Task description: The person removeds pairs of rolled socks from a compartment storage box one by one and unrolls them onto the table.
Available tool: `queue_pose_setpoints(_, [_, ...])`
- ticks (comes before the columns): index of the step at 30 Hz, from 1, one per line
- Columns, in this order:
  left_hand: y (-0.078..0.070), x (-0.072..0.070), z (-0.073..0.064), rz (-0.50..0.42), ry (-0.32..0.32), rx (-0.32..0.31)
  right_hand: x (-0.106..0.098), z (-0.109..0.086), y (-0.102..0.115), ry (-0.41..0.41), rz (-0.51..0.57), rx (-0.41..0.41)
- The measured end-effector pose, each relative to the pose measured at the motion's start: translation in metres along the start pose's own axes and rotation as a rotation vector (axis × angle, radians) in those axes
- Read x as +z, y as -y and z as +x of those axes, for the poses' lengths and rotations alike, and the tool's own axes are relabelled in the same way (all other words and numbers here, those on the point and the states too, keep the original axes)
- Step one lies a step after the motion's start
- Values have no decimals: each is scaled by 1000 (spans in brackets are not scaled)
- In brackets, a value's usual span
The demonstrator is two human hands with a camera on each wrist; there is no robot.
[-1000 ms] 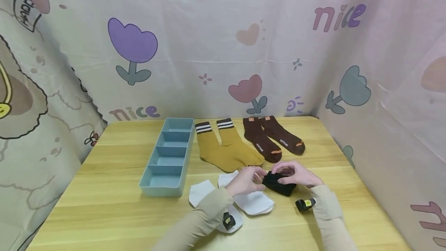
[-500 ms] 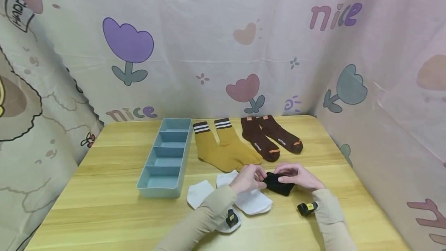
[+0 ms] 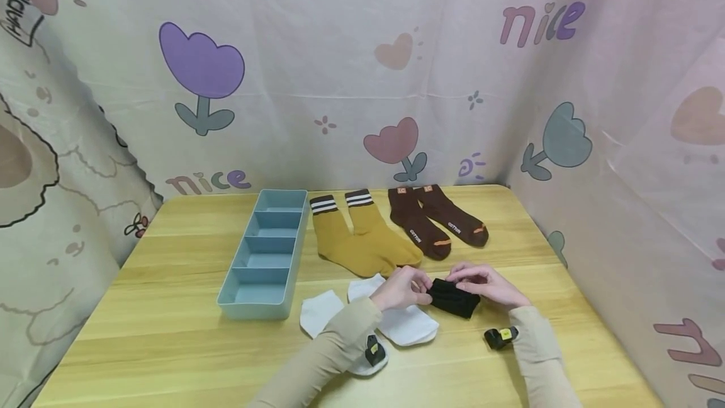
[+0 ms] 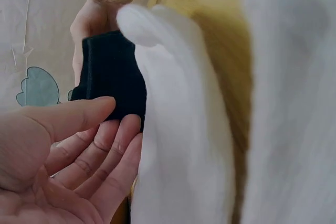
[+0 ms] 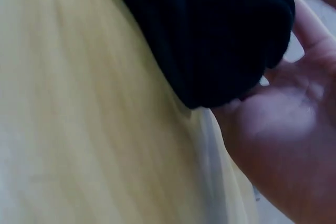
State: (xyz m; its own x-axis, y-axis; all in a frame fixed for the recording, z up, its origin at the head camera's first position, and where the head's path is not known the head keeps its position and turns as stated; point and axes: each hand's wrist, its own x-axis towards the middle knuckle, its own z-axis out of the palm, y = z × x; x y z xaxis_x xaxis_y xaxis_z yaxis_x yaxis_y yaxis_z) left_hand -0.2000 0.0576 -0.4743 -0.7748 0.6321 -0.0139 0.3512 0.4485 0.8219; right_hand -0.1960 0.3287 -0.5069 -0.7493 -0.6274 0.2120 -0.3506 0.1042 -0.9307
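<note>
A bundle of folded black socks (image 3: 453, 300) lies at the right front of the table, between both hands. My left hand (image 3: 401, 288) pinches its left end; in the left wrist view the thumb presses on the near face of the black socks (image 4: 113, 72) and the fingers lie behind. The right hand (image 3: 489, 285) holds the top edge at the other end, its thumb over the fabric. In the right wrist view, the black socks (image 5: 210, 35) hide part of this hand's fingers. White socks (image 3: 409, 326) lie flat beneath and beside my left forearm, which covers part of them.
A blue-grey tray (image 3: 291, 269) with several compartments stands to the left. Mustard socks (image 3: 362, 247) with striped cuffs and dark brown socks (image 3: 421, 222) lie behind the hands. A printed curtain (image 3: 317, 80) hangs around the table's back and sides.
The right thumb has shifted back toward the top edge of the black socks, and the bundle looks flatter and straighter. The left hand keeps its pinch. The head view has turned slightly right.
</note>
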Motion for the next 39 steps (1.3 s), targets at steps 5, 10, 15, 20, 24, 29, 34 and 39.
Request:
queue_pose_setpoints(5, [1,-1,1,-25,-10,-14,-5,-2,-5,87,52,-4])
queue_pose_setpoints(10, [2,-1,2,-27,13,16,-5,-3,-6,47,6,19])
queue_pose_setpoints(15, [3,2,0,3,46,36,0,-1,-7,-51,-38,43])
queue_pose_setpoints(20, [2,8,1,78,68,52,5,-3,-7,-158,-64,64])
queue_pose_setpoints(24, [2,11,0,110,90,47,7,-2,-7,-206,-64,95])
queue_pose_setpoints(29, [1,12,-1,58,153,86,7,-1,-7,-216,-82,110])
queue_pose_setpoints(34, [-1,12,-1,62,220,98,6,1,-5,-236,-77,112])
queue_pose_setpoints(39, [-2,12,-1,106,189,99,5,2,-4,-244,-79,127])
